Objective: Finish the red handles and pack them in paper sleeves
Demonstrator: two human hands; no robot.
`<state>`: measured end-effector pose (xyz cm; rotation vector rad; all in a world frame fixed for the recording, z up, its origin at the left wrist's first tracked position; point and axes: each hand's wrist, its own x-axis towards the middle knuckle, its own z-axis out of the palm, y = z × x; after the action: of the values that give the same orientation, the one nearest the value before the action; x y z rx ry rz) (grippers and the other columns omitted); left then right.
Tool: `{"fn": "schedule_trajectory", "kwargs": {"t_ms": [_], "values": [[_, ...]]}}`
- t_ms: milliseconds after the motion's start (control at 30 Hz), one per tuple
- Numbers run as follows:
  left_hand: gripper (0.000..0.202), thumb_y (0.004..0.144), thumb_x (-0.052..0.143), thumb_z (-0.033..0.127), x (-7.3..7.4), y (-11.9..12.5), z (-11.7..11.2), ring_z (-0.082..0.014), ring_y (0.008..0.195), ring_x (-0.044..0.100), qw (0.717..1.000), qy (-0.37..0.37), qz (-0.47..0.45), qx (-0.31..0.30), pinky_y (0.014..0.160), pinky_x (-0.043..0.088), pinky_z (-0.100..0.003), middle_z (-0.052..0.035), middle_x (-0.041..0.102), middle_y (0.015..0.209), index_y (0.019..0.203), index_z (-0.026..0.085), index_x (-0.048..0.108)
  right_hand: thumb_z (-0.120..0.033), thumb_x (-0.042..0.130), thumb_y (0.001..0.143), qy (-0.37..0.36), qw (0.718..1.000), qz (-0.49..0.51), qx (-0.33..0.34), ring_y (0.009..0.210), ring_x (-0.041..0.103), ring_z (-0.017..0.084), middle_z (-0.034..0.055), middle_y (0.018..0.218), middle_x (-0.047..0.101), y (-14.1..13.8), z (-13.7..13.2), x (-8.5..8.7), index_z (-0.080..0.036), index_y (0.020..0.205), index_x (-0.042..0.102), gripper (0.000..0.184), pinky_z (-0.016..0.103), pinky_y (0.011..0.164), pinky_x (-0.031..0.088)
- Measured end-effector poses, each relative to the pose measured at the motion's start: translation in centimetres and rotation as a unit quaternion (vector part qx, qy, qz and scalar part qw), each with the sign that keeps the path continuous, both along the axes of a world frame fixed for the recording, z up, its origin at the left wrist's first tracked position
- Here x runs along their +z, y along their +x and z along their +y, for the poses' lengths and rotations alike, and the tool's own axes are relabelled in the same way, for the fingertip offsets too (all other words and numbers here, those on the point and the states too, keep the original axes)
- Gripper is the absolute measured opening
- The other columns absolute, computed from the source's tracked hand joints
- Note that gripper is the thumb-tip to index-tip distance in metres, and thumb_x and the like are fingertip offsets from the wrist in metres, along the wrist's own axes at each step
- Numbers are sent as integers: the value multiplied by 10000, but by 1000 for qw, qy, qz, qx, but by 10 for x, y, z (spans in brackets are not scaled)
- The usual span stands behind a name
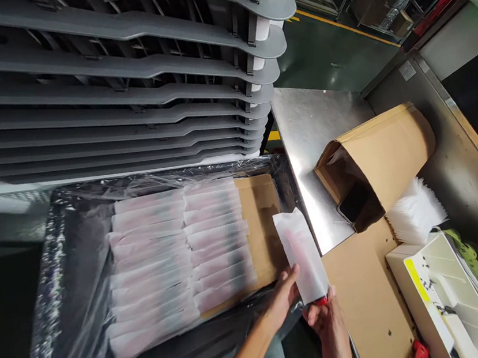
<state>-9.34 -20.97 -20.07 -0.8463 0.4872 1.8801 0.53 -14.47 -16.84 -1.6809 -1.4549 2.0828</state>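
Both hands close on one translucent white paper sleeve (301,255), held nearly upright over the right edge of the tray: the left hand (286,296) pinches its lower side, and the right hand (331,330) cups its bottom end, where a red tip (321,301) shows. Fingers hide most of that tip, so we cannot say what it belongs to. We count two side-by-side columns of pink-tinted sleeved packets (158,264) lying overlapped on a brown corrugated cardboard sheet (260,211), inside a black tray lined with clear plastic film (169,181). A strip of bare cardboard remains beyond the right-hand column. Farther right, on a stainless steel table (316,134), a tan cardboard box (388,155) lies on its side; a loose pile of white sleeves (415,212) sits against it, near a white plastic machine with a yellow stripe (435,288). Grey slotted rack shelves (78,77) fill the upper left.
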Motion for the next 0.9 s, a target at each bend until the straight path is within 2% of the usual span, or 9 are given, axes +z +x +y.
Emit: {"fn": "schedule_trajectory", "kwargs": {"t_ms": [133,267,400,500,567,633,733,800,900], "values": [[317,755,798,372,-5,-14,7,-184,599,661,999,2,-40,20,575,505,-278,-59,732,748,931,140,674,-896,437,730,36,995,-22,85,504,552,167,32,510,622,0,4,1,-173,673,638,753,295,578,457],[225,861,688,347,-15,-13,9,-147,502,616,994,-10,-100,32,533,503,-262,-35,692,636,821,132,634,-899,368,755,148,983,-34,101,551,585,199,25,549,630,5,16,1,-155,828,693,815,322,591,467],[225,884,662,345,-26,-7,3,-150,558,663,989,-12,-143,35,589,541,-247,-47,705,655,840,126,629,-788,477,813,238,958,-75,140,739,645,212,27,739,694,1,19,9,-177,1000,687,673,310,717,496],[271,850,692,387,-29,1,2,-198,620,702,987,-3,-154,36,608,561,-280,-65,725,695,930,131,651,-701,669,732,256,944,-100,182,898,672,245,65,1021,732,-12,11,9,-212,1177,642,662,312,772,498],[287,842,692,394,-29,8,5,-234,656,718,988,1,-152,42,620,566,-309,-73,732,713,979,143,661,-649,755,671,267,932,-126,212,925,678,277,84,1079,729,-20,5,3,-230,1238,617,719,327,765,491],[253,833,702,339,-29,15,7,-248,705,726,988,0,-148,53,651,564,-317,-83,741,754,998,150,669,-634,782,642,272,927,-139,216,868,683,294,90,983,747,-24,1,-9,-217,1194,638,706,334,723,485],[167,822,694,213,-38,21,3,-228,724,713,985,-23,-157,69,673,542,-304,-89,737,797,971,140,674,-665,753,644,262,936,-122,202,769,675,276,78,821,746,-24,4,-30,-175,992,677,607,317,662,480],[154,847,665,217,-52,20,-12,-202,708,686,979,-56,-178,81,661,525,-301,-87,720,820,971,125,667,-680,730,652,252,938,-111,209,723,659,254,69,767,734,-22,9,-42,-157,902,672,583,304,633,474],[286,936,570,369,-84,15,-55,-157,737,639,955,-143,-233,112,673,526,-307,-66,679,936,1081,127,622,-661,751,624,244,937,-98,231,655,624,228,41,688,703,-21,20,-56,-145,853,674,570,297,600,461]]}}
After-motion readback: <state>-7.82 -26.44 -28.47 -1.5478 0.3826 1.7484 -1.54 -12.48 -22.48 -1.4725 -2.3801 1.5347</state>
